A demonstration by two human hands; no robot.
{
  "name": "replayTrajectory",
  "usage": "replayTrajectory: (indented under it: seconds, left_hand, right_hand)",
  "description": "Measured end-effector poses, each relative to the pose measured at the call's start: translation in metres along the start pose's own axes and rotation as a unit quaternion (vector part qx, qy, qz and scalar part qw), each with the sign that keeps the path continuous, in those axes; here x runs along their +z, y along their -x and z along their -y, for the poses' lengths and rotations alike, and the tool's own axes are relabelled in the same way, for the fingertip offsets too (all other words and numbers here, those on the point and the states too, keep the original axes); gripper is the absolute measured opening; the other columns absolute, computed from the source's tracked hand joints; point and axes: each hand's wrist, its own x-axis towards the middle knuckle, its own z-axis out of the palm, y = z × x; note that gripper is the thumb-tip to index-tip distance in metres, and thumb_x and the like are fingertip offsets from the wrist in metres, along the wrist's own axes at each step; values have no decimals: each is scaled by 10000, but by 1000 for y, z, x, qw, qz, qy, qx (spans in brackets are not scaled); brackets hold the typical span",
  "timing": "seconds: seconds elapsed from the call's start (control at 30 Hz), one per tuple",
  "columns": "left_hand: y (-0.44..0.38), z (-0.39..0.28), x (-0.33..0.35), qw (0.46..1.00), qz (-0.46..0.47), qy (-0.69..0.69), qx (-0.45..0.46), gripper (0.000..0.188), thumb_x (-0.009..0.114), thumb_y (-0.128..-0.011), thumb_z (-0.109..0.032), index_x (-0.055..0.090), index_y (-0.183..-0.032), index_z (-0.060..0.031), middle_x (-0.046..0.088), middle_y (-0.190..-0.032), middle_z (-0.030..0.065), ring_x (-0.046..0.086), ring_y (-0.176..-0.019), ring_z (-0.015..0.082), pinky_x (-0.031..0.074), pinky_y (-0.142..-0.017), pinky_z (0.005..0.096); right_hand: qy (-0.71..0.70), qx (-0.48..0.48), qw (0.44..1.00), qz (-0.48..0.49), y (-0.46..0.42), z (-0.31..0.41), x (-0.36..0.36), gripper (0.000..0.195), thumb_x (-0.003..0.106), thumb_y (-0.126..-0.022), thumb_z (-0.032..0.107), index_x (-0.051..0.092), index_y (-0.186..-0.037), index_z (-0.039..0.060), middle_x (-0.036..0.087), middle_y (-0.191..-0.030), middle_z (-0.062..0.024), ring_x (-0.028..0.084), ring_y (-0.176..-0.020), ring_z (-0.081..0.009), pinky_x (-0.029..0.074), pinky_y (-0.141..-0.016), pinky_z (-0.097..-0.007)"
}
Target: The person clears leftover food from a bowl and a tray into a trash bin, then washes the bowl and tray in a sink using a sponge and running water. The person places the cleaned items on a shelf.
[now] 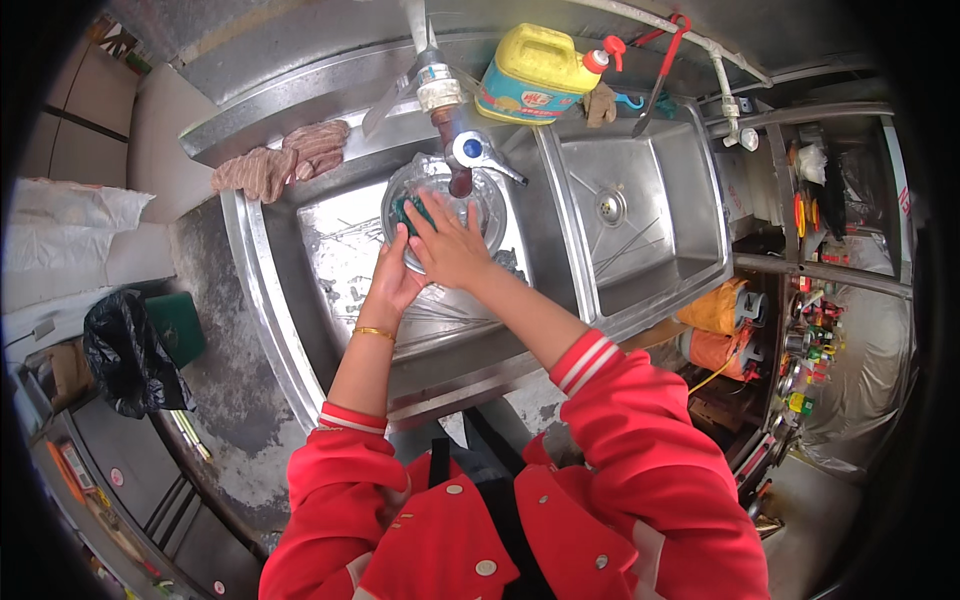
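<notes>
My right hand (454, 247) lies over a round, clear-looking bowl (496, 214) in the left sink basin (289, 225), its fingers spread. Under and beside those fingers is a dark green scouring pad (412, 216); whether they grip it cannot be told. My left hand (395, 276) is against the right one at the bowl's near left edge, thumb pointing up towards the pad. Its other fingers are partly hidden. Directly above the bowl hangs the rusty spout of a tap (460, 180) with a lever handle (491, 160). Thin sticks or wires (442, 309) and dark scraps lie on the basin floor.
Striped work gloves (281, 161) drape over the back left rim. Behind the sink stand a knife (390, 103) and a yellow detergent jug (532, 75) with a red pump. The right basin (622, 262) has a drain (610, 206) and thin sticks. Orange-covered gas cylinders (716, 352) stand at right.
</notes>
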Motion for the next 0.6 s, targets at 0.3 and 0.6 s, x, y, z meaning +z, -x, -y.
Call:
replayTrajectory:
  seconds: [0.3,0.6]
  left_hand:
    - [22,-8,5,997,-25,-61,41,311,457,-928,-194,410,-1218,-91,520,-1158,111,568,-1004,259,533,-776,449]
    - [16,-11,0,996,-15,-70,56,299,466,-925,-229,447,-1181,-75,562,-1104,110,587,-973,227,540,-762,372]
  right_hand:
    - [71,99,992,10,-27,-43,2,566,332,-901,368,215,-1387,102,150,-1451,-149,169,-1335,-312,127,-1020,-603]
    - [3,154,988,-28,19,-9,16,593,355,-889,346,257,-1339,-27,114,-1444,-212,104,-1349,-329,89,-1058,-538]
